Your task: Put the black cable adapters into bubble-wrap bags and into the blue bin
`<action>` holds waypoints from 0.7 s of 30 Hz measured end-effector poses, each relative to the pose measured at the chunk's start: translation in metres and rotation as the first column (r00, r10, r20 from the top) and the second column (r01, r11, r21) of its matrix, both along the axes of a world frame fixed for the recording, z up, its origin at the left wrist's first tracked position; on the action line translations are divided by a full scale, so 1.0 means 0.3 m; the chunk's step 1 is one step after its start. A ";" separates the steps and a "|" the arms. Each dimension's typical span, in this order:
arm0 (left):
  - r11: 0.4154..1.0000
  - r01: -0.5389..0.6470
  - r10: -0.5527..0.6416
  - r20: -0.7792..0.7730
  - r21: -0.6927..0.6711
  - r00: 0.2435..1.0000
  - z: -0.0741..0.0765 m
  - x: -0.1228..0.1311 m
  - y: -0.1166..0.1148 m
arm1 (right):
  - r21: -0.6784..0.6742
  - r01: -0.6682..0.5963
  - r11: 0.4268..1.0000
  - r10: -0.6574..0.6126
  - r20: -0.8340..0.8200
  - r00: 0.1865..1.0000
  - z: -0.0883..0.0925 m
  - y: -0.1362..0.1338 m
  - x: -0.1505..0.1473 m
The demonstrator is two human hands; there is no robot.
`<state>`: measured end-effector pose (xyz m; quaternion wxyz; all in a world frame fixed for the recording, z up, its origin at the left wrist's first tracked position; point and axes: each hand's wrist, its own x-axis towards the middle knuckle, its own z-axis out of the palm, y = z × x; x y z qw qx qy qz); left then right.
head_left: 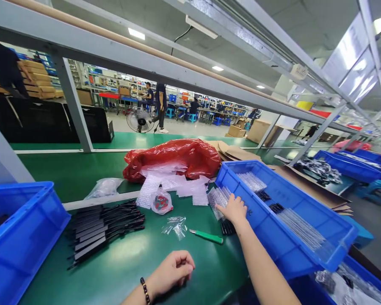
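Note:
My right hand (235,209) lies over a row of bubble-wrapped pieces (219,199) with black ends, beside the blue bin's near wall. Its thumb is spread from the fingers, and it touches the row without a visible grip. Low over the green table, my left hand (174,269) has its fingers curled in, and nothing shows in them; a beaded bracelet (145,291) is on that wrist. Between the hands is a green-handled knife (207,236). Small clear plastic bags (175,227) lie left of it. Several flat black parts with cables (104,228) are stacked at left.
More wrapped pieces fill the blue bin (282,199) at right. Another blue bin (25,228) stands at left. A red plastic bag (178,156), bubble-wrap sheets (190,188) and a bag of red items (161,201) lie behind. A metal frame (78,106) crosses above; people stand and sit beyond.

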<state>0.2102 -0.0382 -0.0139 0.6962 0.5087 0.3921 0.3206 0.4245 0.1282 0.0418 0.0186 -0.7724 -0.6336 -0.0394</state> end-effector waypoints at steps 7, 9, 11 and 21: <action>0.999 0.015 -0.016 -0.011 -0.031 1.000 -0.003 0.004 0.000 | -0.135 0.047 0.990 -0.055 -0.052 0.997 -0.007 0.111 -0.015; 0.999 0.011 -0.011 -0.004 -0.040 1.000 0.000 0.005 0.000 | -0.168 0.050 0.984 -0.059 -0.049 0.997 -0.010 0.134 -0.021; 0.999 0.003 -0.003 0.002 -0.046 1.000 0.005 0.006 -0.001 | -0.203 0.039 0.978 -0.049 -0.044 0.998 -0.013 0.151 -0.029; 0.998 0.006 -0.004 0.024 -0.055 1.000 -0.008 0.003 0.003 | -0.003 -0.016 1.000 0.016 0.022 1.000 -0.033 0.141 -0.064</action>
